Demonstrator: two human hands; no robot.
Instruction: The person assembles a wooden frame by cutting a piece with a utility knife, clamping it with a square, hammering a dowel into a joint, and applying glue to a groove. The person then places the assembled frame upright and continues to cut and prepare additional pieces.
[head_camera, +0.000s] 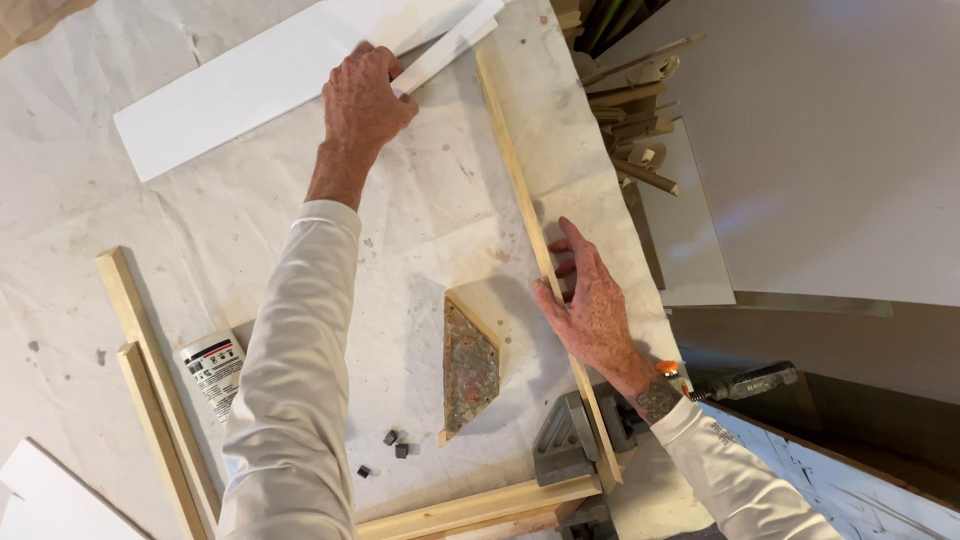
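My left hand (365, 95) reaches far across the bench and grips a narrow white strip (450, 45) that lies over a large white board (250, 85). My right hand (590, 300) rests with spread fingers against a long wooden strip (510, 160) that runs along the right side of the bench. That strip meets another wooden strip (470, 508) at the bottom, held in a grey corner clamp (565, 440). A triangular wooden-edged piece with a mottled grey and red face (468, 365) lies between my arms.
Two more wooden strips (150, 370) lie at the left beside a white glue bottle (213, 372). Small dark blocks (395, 440) sit near the triangle. Wood offcuts (630, 100) are stacked beyond the bench's right edge. A white sheet (50, 500) lies at the bottom left.
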